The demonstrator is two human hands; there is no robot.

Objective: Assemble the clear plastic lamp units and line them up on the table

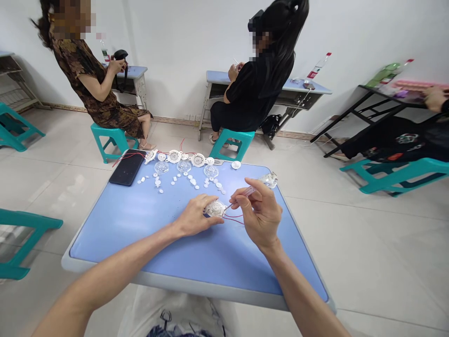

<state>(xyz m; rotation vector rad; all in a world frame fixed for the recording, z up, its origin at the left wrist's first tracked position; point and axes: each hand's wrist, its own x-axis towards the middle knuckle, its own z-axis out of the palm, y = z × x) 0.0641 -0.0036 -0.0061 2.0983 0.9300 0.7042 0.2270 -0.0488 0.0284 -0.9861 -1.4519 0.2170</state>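
Here we are at the blue desk (115, 238), and the action is right in the middle of it! The left hand (195, 216) is clamped over a round clear housing (215, 208), pinning it to the desktop, with the fingers wrapped around its near side. The right hand (260, 213) comes in from the right, pinched on a slim translucent pick (245, 192). The pick's long axis slants down and to the left, and its thin metal tip (227, 206) sits right at the housing's edge. The hands aren't touching, but only a narrow gap separates them, with the pick bridging it. The left hand is the closer of the two, in full contact, while the right works from just beside it.

That housing looks like a clear, ribbed dome, partly hidden by the fingers, and thin red wires (233, 218) trail from it toward the right hand. Just past the right hand, near the far right corner, lies another clear piece (269, 180). Along the far edge, there's a row of white round fittings (174, 156) joined by red wire, with clear domes (184, 166) and a scatter of small white discs (182, 180) in front. A dark phone (126, 167) lies at the far left corner.
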